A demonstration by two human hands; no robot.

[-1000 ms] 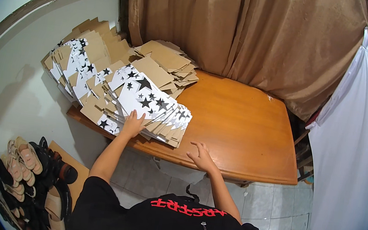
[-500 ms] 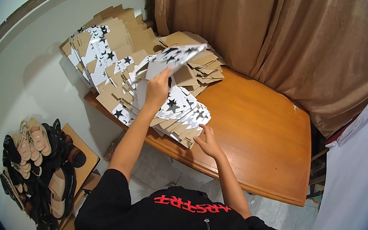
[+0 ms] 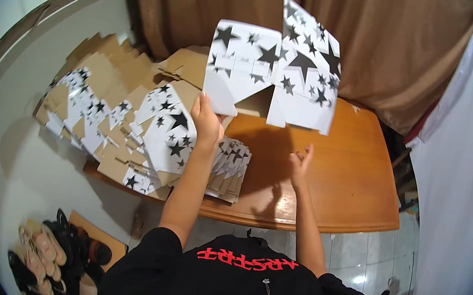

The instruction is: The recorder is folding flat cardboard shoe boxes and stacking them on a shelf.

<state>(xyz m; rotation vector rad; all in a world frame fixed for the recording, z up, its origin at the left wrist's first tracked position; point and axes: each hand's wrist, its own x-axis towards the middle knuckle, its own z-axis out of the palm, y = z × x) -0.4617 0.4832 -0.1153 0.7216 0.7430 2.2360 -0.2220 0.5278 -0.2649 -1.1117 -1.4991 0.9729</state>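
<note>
My left hand (image 3: 208, 122) grips the lower left edge of a partly unfolded cardboard box blank (image 3: 307, 67), white with black stars. The blank is held up over the table, its two panels standing at an angle with a notch between them. Just below its right panel, my right hand (image 3: 301, 163) is raised with fingers apart and nothing in it. Beside my left forearm lies a pile of flat star-printed box blanks (image 3: 168, 123), some with brown sides up. A fanned stack of blanks (image 3: 229, 167) sits at the pile's near right corner.
The wooden table (image 3: 358, 175) extends to the right. Brown curtains (image 3: 393, 49) hang behind it, and a white cloth (image 3: 459, 177) hangs at the right. Shoes and sandals (image 3: 43, 253) sit on a rack at the lower left, by the wall.
My left hand has lifted the blank away from the pile, and its panels have opened out. My right hand has left the fanned stack and moved right. The view has shifted rightward.
</note>
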